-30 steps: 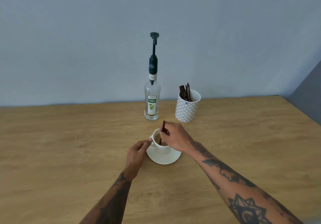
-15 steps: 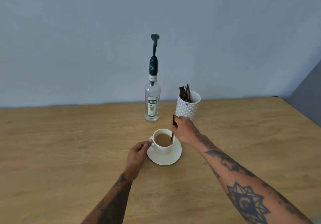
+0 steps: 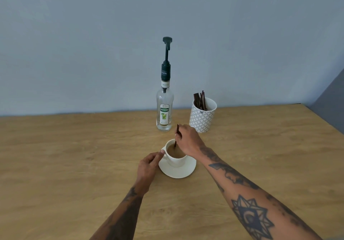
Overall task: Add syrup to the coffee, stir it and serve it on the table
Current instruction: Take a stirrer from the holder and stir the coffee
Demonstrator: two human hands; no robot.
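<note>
A white coffee cup [image 3: 175,160] holding light brown coffee stands on a white saucer [image 3: 177,170] in the middle of the wooden table [image 3: 65,165]. My left hand [image 3: 149,165] pinches the cup's handle on its left side. My right hand [image 3: 188,141] hovers over the cup's far right rim and grips a thin dark stirrer [image 3: 176,134], whose lower end dips into the coffee. Behind the cup stands a clear syrup bottle [image 3: 164,113] with a tall dark green pump.
A white patterned holder [image 3: 202,117] with several dark stirrers stands right of the bottle. A blue-grey wall runs along the table's far edge. The table's right edge slants away at far right.
My right hand with the stirrer has swung around inside the cup: from the centre, out to the right rim, then back to the far side. The left hand has stayed on the handle.
</note>
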